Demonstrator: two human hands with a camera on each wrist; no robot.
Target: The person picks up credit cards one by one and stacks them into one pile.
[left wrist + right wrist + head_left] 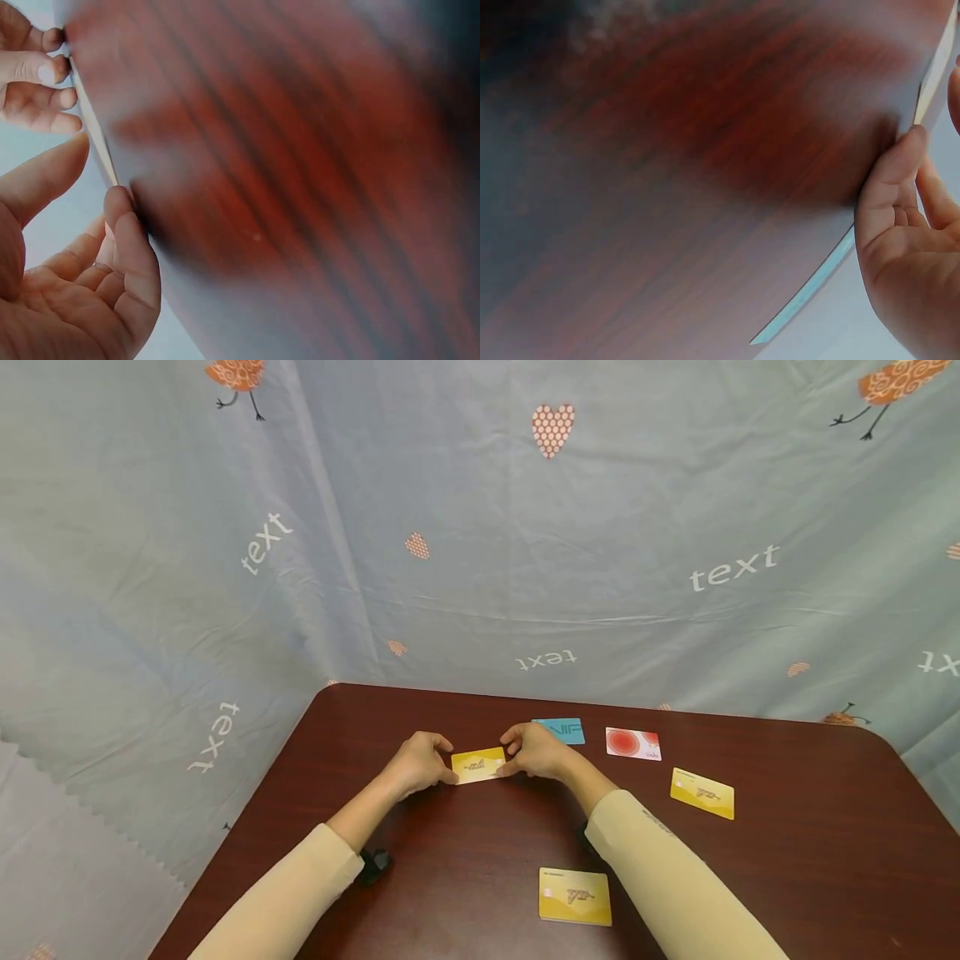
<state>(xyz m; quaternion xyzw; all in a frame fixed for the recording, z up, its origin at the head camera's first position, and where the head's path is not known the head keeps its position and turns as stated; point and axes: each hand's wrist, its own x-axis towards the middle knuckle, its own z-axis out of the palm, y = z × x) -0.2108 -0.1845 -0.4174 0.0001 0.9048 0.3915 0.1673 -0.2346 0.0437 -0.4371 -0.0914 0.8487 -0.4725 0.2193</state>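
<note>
A yellow card lies flat at or close over the dark table, between both hands. My left hand holds its left end, thumb at the near corner and bent forefinger by the far one. At the other end, my right hand holds the card the same way, its thumb overlapping the near right corner. Seen edge-on in the left wrist view, the card is a thin pale strip meeting the left hand's fingertips. Just behind the right hand is a blue card, partly hidden by it.
A red and white card and another yellow card lie to the right on the brown table. A small stack of yellow cards sits nearer, beside the right sleeve. Patterned grey cloth hangs behind the table and at its left.
</note>
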